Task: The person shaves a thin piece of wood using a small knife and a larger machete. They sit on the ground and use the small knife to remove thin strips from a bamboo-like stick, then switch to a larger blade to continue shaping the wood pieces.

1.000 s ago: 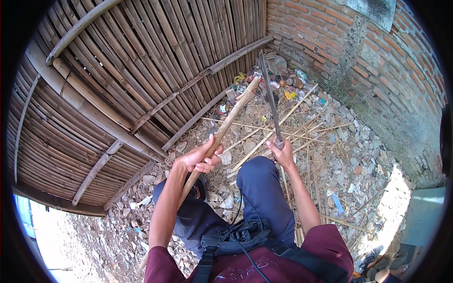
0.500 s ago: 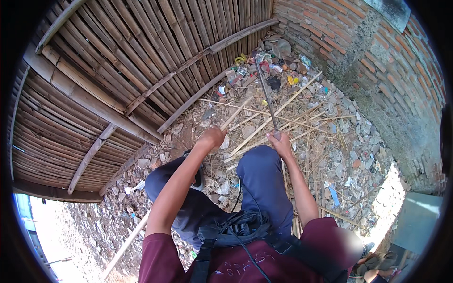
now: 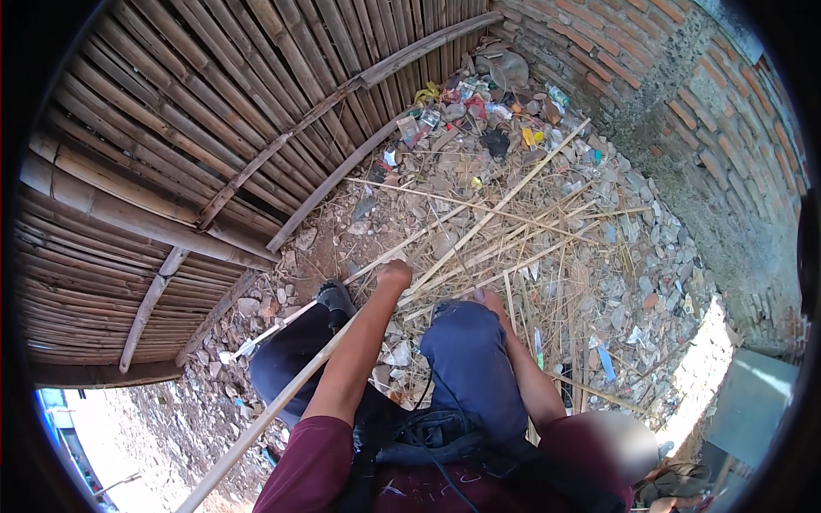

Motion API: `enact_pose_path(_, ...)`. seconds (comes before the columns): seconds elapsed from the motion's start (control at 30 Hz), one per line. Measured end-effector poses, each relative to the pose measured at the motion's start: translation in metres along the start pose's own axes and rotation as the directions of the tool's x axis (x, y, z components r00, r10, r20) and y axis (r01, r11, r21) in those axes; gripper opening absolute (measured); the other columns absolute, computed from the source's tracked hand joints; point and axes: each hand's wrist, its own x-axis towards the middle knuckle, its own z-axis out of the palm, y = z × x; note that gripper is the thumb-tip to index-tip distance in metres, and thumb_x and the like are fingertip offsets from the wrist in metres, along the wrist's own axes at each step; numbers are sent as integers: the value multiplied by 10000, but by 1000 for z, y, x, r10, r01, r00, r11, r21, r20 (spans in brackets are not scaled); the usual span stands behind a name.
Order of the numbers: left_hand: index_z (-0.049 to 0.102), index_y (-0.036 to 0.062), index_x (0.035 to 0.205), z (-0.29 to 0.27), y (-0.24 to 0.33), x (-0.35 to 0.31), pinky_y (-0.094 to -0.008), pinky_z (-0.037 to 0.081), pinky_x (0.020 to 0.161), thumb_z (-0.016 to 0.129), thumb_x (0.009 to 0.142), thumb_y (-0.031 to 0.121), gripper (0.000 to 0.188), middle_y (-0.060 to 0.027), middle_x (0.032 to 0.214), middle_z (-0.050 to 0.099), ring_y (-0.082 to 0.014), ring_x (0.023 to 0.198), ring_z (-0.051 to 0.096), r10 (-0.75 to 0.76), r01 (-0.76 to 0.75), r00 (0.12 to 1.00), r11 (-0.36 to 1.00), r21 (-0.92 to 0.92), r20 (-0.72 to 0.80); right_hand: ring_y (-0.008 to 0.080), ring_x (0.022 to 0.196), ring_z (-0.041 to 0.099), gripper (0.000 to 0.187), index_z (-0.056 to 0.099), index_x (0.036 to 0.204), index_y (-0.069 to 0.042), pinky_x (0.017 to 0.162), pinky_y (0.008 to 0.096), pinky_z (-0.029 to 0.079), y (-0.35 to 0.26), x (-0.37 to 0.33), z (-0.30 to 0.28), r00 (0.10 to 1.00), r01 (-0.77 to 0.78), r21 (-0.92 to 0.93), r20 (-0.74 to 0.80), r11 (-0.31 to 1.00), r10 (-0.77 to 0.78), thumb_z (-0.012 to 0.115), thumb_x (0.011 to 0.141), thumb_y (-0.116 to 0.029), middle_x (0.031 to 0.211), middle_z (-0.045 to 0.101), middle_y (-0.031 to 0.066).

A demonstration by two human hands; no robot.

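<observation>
My left hand [image 3: 394, 275] is closed round a long pale bamboo pole [image 3: 256, 427], which runs back under my left forearm to the lower left. Close beside my right knee, my right hand [image 3: 491, 301] is closed on a long-bladed knife [image 3: 463, 275]. Its blade is thin and hard to make out against the straw, and the knee hides part of that hand. In front of both hands, several split bamboo strips [image 3: 522, 190] lie crossed over one another on the rubble.
A bamboo slat wall [image 3: 282, 94] rises on the left, and a brick wall [image 3: 590, 51] curves round the far right. Litter [image 3: 487, 107] lies heaped in the far corner. Stones and straw cover the ground [image 3: 633, 282]. A grey sheet [image 3: 753, 402] stands at the right.
Both hands have come nearer to my body and lower. The long-bladed knife, raised and plainly seen before, now hardly shows. The bamboo pole reaches farther back at the lower left.
</observation>
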Motion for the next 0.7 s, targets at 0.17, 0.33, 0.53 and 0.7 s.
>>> enact_pose_path(0.17,707,29,1249,8,6,0,-470,541,1000,515,1000,264,393,-204,1335,663,-370,1229,652,1,-2,999,999,38,39,429,799,644,409,676,826,-8,715,493,495,-8,13,4,992,68,-42,111,997,-63,723,846,-414,824,655,252)
enact_pose_path(0.33,723,13,1206,0,16,-13,-480,557,975,508,994,267,395,-230,1284,683,-388,1182,678,-60,60,998,998,-5,-17,454,821,641,383,711,862,-30,743,524,493,-7,21,15,994,32,-60,104,998,-26,730,853,-413,833,656,262)
enact_pose_path(0.53,696,0,1262,-18,39,-31,-451,540,1009,538,985,198,375,-202,1353,659,-338,1255,648,-103,102,995,991,-89,-1,468,873,654,407,716,920,-12,781,526,510,7,30,24,995,7,-124,102,992,6,734,850,-412,880,687,261)
enact_pose_path(0.7,707,56,1272,-8,33,-19,-450,542,1004,541,984,209,367,-179,1334,677,-352,1252,649,-129,131,991,971,-201,22,489,903,654,333,713,985,3,803,536,513,-34,45,25,992,108,-136,-55,985,-117,706,843,-298,917,682,296)
